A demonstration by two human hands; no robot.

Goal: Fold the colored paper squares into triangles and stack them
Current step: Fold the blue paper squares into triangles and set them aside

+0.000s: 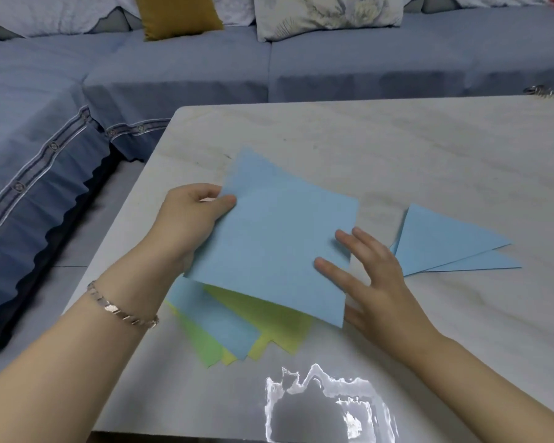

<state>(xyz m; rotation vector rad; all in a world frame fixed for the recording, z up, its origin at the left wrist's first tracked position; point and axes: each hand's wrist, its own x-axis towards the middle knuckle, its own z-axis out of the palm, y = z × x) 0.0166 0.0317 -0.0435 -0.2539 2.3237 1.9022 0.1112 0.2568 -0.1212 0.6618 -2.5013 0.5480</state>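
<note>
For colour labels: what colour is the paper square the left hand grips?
Light blue paper square, head view.

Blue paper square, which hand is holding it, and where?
The left hand pinches the blue paper square at its left edge, thumb on top. The right hand only touches its right side with straight fingers.

A pale marble-look table (397, 148) shows a bright glare patch (327, 407) near its front edge. A spiral binding (547, 91) pokes in at the table's far right. Behind stands a blue sofa (173, 65) bearing a mustard cushion (176, 14) and a floral cushion (327, 14).
</note>
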